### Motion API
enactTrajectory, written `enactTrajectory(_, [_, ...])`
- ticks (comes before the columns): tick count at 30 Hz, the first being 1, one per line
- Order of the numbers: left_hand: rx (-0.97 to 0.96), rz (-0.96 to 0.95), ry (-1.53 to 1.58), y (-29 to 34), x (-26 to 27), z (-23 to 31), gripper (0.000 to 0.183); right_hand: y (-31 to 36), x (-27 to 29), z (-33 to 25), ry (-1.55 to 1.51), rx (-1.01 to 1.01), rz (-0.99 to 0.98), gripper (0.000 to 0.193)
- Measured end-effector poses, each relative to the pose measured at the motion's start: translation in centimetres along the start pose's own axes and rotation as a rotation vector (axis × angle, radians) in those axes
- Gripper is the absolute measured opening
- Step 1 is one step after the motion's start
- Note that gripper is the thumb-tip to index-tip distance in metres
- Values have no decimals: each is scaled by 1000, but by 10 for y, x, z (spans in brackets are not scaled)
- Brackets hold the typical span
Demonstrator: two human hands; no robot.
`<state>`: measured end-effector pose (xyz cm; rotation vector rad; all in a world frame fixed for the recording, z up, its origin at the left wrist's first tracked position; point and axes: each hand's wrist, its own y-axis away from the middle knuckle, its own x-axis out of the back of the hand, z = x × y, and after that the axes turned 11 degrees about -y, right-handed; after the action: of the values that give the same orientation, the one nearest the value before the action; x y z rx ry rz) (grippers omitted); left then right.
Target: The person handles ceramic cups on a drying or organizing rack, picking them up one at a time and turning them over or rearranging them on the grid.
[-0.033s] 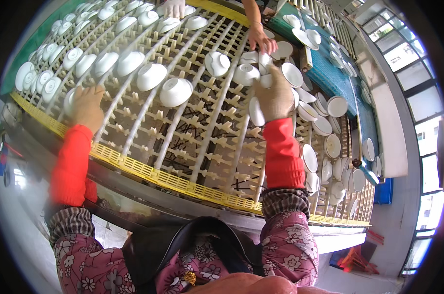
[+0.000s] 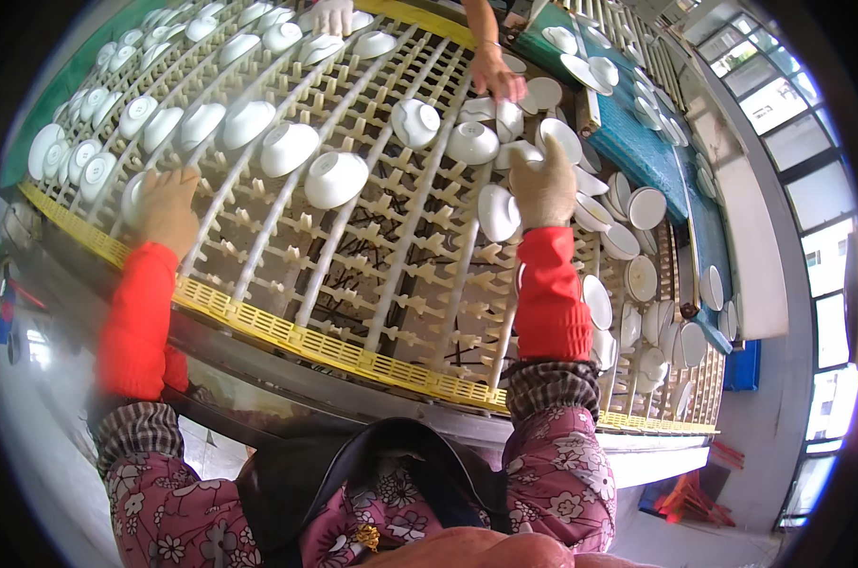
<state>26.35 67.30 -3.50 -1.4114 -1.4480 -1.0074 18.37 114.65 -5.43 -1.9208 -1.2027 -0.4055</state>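
My left hand (image 2: 167, 210) is closed at the side of a white bowl (image 2: 132, 199), partly hidden behind it, on the left of the pegged conveyor (image 2: 391, 293). On the right, my right hand (image 2: 544, 191) has its fingers and thumb on the rim of a tilted white bowl (image 2: 559, 141). Another white bowl (image 2: 498, 213) rests on its side just left of that hand. Upside-down white bowls (image 2: 336, 180) sit in rows on the pegs between my hands.
Across the conveyor, another person's bare hand (image 2: 497, 74) touches bowls, and a gloved hand (image 2: 333, 16) is at the far edge. Piled bowls (image 2: 647, 208) crowd the right side. A teal belt (image 2: 637, 147) carries more dishes. A yellow slotted edge (image 2: 334, 350) runs nearest me.
My right hand has shifted slightly right, and the bowl at its fingertips now shows tilted up. The other person's bare hand has moved slightly left. My left hand stays in place.
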Motion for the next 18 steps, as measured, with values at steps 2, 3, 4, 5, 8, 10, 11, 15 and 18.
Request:
enactTrajectory(2, [-43, 85, -38, -4, -11, -2, 46, -13, 14, 54, 213, -112, 209, 72])
enactTrajectory(3, [-7, 48, -16, -5, -15, -2, 49, -18, 19, 71, 177, -266, 92, 75])
enactTrajectory(4, [38, 7, 2, -5, -19, -4, 52, -20, 20, 68, 130, -413, -37, 78])
enactTrajectory(5, [50, 9, 16, -5, -20, -5, 52, -16, 20, 63, 87, -445, -32, 79])
enactTrajectory(8, [74, -18, 3, -4, -10, -1, 53, -17, 5, 49, 207, -546, -162, 73])
enactTrajectory(10, [47, 42, 37, -1, -9, -3, 50, -5, -12, 38, 287, -436, -47, 58])
enactTrajectory(11, [-1, 113, 119, -7, -9, 6, 47, -11, -10, 65, 301, -440, -9, 51])
enactTrajectory(15, [-69, 192, 206, 8, 4, 8, 42, -18, -17, 13, 991, 33, -877, 31])
enactTrajectory(18, [-247, 288, 268, -3, 15, 39, 44, -13, -2, 79, 548, -145, -353, 29])
